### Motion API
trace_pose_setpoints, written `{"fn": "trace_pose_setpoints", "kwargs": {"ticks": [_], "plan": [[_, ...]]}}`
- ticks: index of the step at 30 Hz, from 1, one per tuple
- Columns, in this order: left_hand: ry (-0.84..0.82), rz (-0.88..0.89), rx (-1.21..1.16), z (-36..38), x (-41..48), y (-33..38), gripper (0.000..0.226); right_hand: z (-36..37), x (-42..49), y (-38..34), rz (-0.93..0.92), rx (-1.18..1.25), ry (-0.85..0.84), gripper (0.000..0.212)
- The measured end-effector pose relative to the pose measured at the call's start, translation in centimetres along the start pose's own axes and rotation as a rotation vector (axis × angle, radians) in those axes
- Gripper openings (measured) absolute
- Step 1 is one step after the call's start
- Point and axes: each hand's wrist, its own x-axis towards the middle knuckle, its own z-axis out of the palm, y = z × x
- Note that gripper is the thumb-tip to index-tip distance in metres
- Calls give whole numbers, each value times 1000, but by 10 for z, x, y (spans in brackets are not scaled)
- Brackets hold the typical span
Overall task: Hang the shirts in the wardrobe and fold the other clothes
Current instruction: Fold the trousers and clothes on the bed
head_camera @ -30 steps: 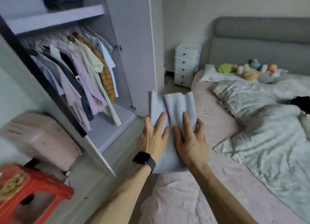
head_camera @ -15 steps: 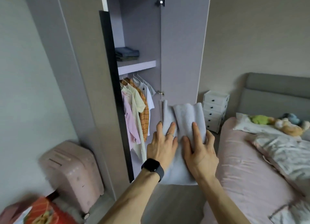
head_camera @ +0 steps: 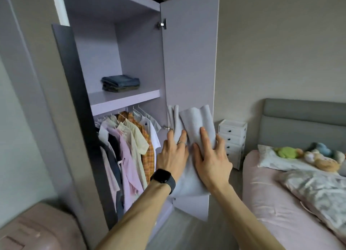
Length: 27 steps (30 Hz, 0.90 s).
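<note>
Beside the open wardrobe door (head_camera: pixel 189 62), left hand (head_camera: pixel 173 156) and right hand (head_camera: pixel 211 161) grip a folded grey garment (head_camera: pixel 196 121), fingers spread flat on top, near the hanging shirts (head_camera: pixel 131 137).

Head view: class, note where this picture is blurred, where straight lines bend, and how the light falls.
Head view: soft, even light, no glare or hard shadows; the wardrobe door leans off vertical from the wide lens; the pink suitcase at bottom left is smeared; the left hand, right hand and folded grey garment look fairly sharp.
</note>
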Motion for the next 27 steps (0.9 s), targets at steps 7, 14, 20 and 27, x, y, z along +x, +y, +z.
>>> {"fn": "trace_pose_setpoints", "kwargs": {"ticks": [7, 14, 20, 27], "plan": [[102, -125, 14, 94, 141, -37, 54, 98, 166, 27, -158, 85, -70, 54], [162, -272, 206, 125, 257, -109, 56, 184, 299, -13, -320, 229, -156, 55], [130, -417, 312, 119, 312, -181, 56, 253, 366, -81, -495, 286, -148, 56], [171, -487, 430, 113, 362, -290, 57, 347, 418, -173, -639, 365, -143, 57]]}}
